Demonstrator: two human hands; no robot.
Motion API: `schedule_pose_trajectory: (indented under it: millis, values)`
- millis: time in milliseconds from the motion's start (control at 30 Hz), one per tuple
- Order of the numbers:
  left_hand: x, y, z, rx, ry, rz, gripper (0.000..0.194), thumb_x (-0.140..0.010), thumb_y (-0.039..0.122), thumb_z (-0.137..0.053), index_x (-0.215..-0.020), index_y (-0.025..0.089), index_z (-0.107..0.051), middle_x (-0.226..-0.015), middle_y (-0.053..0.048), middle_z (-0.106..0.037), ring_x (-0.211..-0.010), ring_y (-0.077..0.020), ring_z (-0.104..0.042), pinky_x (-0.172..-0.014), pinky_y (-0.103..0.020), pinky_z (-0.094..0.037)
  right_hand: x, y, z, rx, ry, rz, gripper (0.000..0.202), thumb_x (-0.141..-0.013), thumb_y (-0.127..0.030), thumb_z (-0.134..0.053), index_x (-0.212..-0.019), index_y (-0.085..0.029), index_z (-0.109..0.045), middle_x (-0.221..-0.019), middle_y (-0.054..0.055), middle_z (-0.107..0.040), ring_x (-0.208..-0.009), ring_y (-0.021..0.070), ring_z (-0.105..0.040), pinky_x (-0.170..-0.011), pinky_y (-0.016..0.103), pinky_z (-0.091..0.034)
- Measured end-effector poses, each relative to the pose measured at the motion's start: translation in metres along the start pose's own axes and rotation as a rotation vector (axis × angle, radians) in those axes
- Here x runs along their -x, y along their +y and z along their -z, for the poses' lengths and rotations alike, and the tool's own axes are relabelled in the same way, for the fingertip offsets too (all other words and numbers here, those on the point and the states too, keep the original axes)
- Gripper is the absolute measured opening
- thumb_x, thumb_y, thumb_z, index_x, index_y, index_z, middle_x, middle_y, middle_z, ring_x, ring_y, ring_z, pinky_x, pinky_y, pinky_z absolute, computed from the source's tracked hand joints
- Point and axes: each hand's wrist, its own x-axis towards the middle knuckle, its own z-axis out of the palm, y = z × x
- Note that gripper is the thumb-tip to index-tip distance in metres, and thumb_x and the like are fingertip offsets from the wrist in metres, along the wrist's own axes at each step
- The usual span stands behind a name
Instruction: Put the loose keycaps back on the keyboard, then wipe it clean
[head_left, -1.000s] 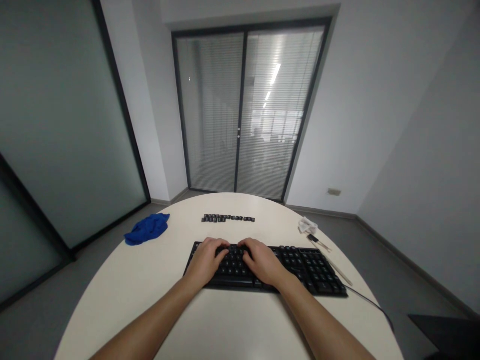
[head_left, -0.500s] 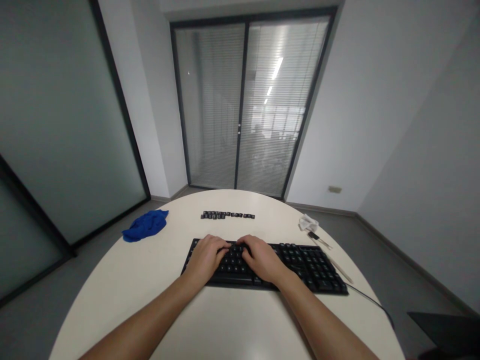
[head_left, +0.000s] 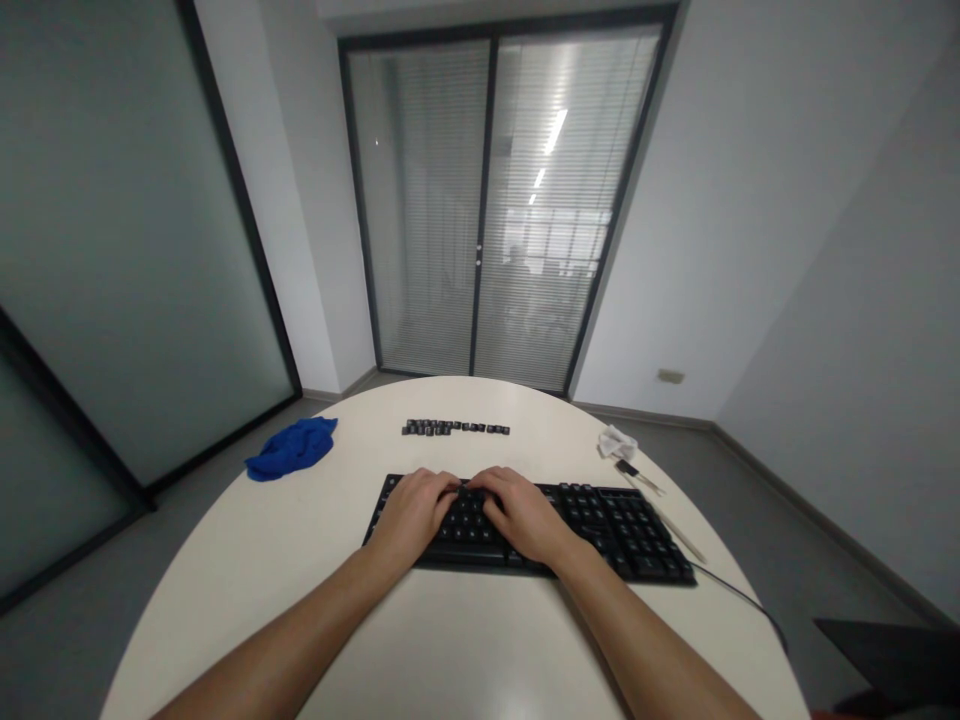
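Note:
A black keyboard (head_left: pixel 637 535) lies across the table in front of me. My left hand (head_left: pixel 416 510) rests on its left part, fingers curled toward the top rows. Just to the right, my right hand (head_left: pixel 519 508) lies over the keys with its fingers bent toward the keyboard's back edge. The fingertips of both hands come near each other there, and whatever they may hold is too small to make out. Behind the keyboard, several loose black keycaps (head_left: pixel 427 431) stand in short rows.
A blue cloth (head_left: pixel 294 449) lies at the table's left edge. Near the right edge are a crumpled white tissue (head_left: pixel 618 442), a brush with dark bristles (head_left: pixel 627 468) and a thin light stick (head_left: pixel 682 536). The keyboard cable (head_left: pixel 739 597) runs off to the right.
The fingertips of my right hand have shifted slightly left, closer to those of my left hand. Otherwise both hands stay at the keyboard.

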Motion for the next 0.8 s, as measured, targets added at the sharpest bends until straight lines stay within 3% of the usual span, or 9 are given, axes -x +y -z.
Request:
schedule_pose_trajectory:
  millis: [167, 433, 800]
  values:
    - [0.006, 0.0, 0.005, -0.026, -0.027, 0.01, 0.026, -0.099, 0.023, -0.044, -0.112, 0.022, -0.066, -0.102, -0.007, -0.07, -0.098, -0.0219, -0.064, -0.093, -0.036, -0.049, 0.001, 0.0, 0.0, 0.008, -0.053, 0.041, 0.044, -0.089, -0.007, -0.05, -0.126, -0.026, -0.066, -0.119, 0.006, -0.066, -0.112, 0.0208, -0.057, -0.104, 0.035, -0.041]
    - [0.016, 0.007, 0.017, -0.018, -0.054, -0.073, 0.034, -0.093, 0.017, -0.046, -0.121, 0.024, -0.064, -0.113, -0.007, -0.07, -0.103, -0.0209, -0.065, -0.094, -0.034, -0.05, 0.001, 0.0, 0.001, 0.03, -0.064, 0.021, 0.045, -0.09, -0.009, -0.051, -0.128, -0.028, -0.066, -0.118, 0.006, -0.067, -0.111, 0.0214, -0.058, -0.102, 0.036, -0.043]
    - [0.017, 0.014, 0.027, -0.028, -0.147, -0.025, 0.029, -0.091, 0.02, -0.047, -0.114, 0.023, -0.064, -0.109, -0.008, -0.069, -0.1, -0.023, -0.066, -0.091, -0.035, -0.05, -0.003, -0.009, 0.003, 0.245, -0.139, 0.1, 0.042, -0.093, -0.013, -0.052, -0.131, -0.025, -0.065, -0.119, 0.008, -0.069, -0.11, 0.0238, -0.06, -0.098, 0.037, -0.045]
